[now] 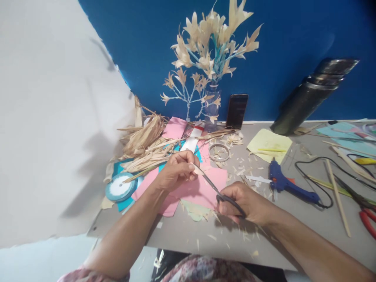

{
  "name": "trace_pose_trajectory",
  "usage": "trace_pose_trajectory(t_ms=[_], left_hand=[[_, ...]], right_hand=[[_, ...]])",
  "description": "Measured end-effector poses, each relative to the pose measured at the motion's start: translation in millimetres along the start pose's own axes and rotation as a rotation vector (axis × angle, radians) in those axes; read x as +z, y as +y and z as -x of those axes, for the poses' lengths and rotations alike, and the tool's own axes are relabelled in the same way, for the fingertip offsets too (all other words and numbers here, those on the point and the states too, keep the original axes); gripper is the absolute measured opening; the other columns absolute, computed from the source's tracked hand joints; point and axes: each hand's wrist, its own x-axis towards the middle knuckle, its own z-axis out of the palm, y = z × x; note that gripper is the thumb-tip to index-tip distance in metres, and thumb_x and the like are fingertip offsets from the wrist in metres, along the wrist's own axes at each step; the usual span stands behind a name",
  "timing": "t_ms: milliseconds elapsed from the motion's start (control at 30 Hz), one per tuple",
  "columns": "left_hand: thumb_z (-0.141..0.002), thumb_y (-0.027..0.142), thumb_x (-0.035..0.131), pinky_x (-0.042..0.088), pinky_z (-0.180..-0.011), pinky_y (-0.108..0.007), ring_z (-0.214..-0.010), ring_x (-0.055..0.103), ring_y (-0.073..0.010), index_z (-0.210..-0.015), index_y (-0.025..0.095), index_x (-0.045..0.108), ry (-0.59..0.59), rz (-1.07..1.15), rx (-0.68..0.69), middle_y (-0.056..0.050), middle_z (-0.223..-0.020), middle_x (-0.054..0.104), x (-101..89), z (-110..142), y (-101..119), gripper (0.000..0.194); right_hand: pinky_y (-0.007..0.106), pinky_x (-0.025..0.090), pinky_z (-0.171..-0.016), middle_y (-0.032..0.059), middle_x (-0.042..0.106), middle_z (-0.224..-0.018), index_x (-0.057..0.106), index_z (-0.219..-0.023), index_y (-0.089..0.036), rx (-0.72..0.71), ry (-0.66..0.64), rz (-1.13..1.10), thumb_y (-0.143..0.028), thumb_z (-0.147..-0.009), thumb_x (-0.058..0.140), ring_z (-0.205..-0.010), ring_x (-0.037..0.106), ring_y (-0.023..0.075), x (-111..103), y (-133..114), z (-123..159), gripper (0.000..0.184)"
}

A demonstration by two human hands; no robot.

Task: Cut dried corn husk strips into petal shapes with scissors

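Currently, from my remote seat, I find dry husk strips (147, 141) heaped at the far left of the tabletop (182, 237), against the pale wall. Just in front of them lies a spool of light blue ribbon (120, 186). Pink paper (188, 192) spreads rightward from there, and over it I have the left hand (178, 172), its fingers bent and closed, pinching a small cream-coloured piece (198, 170) between thumb and fingertips. Behind, a little branch with pale flowers (188, 105) stands beside a clear bottle (213, 100), which holds a taller bunch of cream flowers (205, 35) on bluish stems. A roll of tape (219, 159) lies flat in front of the bottle.

The scissors (212, 185) slant up leftward to the piece, their tip at it; I cannot tell how far apart the blades are. The right hand (243, 201) is curled around their dark handles, with slim offcuts scattered nearby.

Further right, I have a dark phone (237, 111) leaning upright at the blue wall, then a sheet of yellow paper (268, 143) and, nearer me, a blue glue gun (282, 184) with its black cord looping right. A dark flask (305, 102) stands behind the yellow sheet, appearing tilted. Last come a thin wooden stick (337, 197) and a red-handled tool (366, 220), partly cut off at the edge of my view.
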Motion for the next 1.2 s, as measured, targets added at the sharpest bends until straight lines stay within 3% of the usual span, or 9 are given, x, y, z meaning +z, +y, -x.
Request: trace_pose_trajectory(t_ms=[233,467,600,700,933,1067,1200], left_hand=[[-0.071,0.018,0.076,0.038,-0.050,-0.022,-0.046,0.052,-0.0079,-0.067,0.013,0.057,0.039,0.007,0.020,0.000,-0.063,0.061,0.5,-0.2,-5.7,0.020],[-0.073,0.026,0.078,0.037,-0.049,-0.021,-0.045,0.049,-0.0069,-0.073,0.014,0.057,0.163,0.088,-0.066,-0.002,-0.066,0.065,5.7,-1.4,-11.4,0.024],[-0.073,0.024,0.079,0.037,-0.050,-0.020,-0.045,0.048,-0.0057,-0.075,0.014,0.056,0.213,0.159,-0.135,0.000,-0.066,0.063,22.2,0.3,-17.4,0.025],[-0.075,0.023,0.077,0.037,-0.050,-0.019,-0.045,0.048,-0.0052,-0.077,0.014,0.056,0.234,0.164,-0.182,0.000,-0.067,0.063,34.7,1.8,-22.9,0.023],[-0.076,0.024,0.072,0.039,-0.051,-0.023,-0.048,0.054,-0.0104,-0.069,0.013,0.057,0.073,0.061,-0.259,-0.002,-0.063,0.060,40.0,-3.8,-25.0,0.020],[-0.075,0.022,0.073,0.039,-0.052,-0.021,-0.049,0.055,-0.0097,-0.068,0.013,0.058,0.070,-0.057,-0.275,-0.001,-0.060,0.059,39.9,-6.9,-23.4,0.019],[-0.076,0.023,0.074,0.040,-0.054,-0.020,-0.051,0.055,-0.0083,-0.072,0.011,0.062,0.086,-0.156,-0.268,-0.002,-0.063,0.061,39.4,-9.3,-19.6,0.017]], right_hand=[[0.024,0.030,-0.046,-0.0006,0.050,-0.047,0.053,-0.052,-0.015,-0.015,0.122,-0.134,-0.063,-0.074,0.071,-0.046,0.041,0.0091,3.6,-4.4,-3.5,0.055],[0.023,0.033,-0.045,0.0051,0.061,-0.060,0.060,-0.072,-0.013,-0.101,0.121,-0.310,-0.069,-0.078,0.063,-0.048,0.046,0.0102,6.8,-7.8,-4.7,0.056],[0.023,0.040,-0.046,-0.0009,0.059,-0.063,0.060,-0.085,-0.017,-0.063,0.353,-0.388,-0.050,-0.069,0.079,-0.051,0.051,0.0122,9.2,-10.8,-8.3,0.041],[0.023,0.043,-0.051,-0.0025,0.058,-0.068,0.062,-0.087,-0.017,-0.110,0.530,-0.381,-0.037,-0.063,0.083,-0.055,0.051,0.0113,6.4,-13.6,-10.2,0.038],[0.024,0.044,-0.062,-0.0018,0.063,-0.073,0.063,-0.086,-0.017,-0.234,0.444,-0.425,-0.029,-0.068,0.079,-0.062,0.056,0.0118,2.2,-15.9,-6.0,0.027],[0.026,0.046,-0.064,-0.0002,0.067,-0.074,0.063,-0.088,-0.017,-0.231,0.460,-0.472,-0.030,-0.066,0.081,-0.067,0.061,0.0152,4.7,-12.8,-7.6,0.031],[0.024,0.043,-0.061,-0.0013,0.066,-0.071,0.062,-0.084,-0.016,-0.228,0.515,-0.467,-0.027,-0.063,0.083,-0.063,0.058,0.0130,2.9,-8.1,-11.6,0.032]])
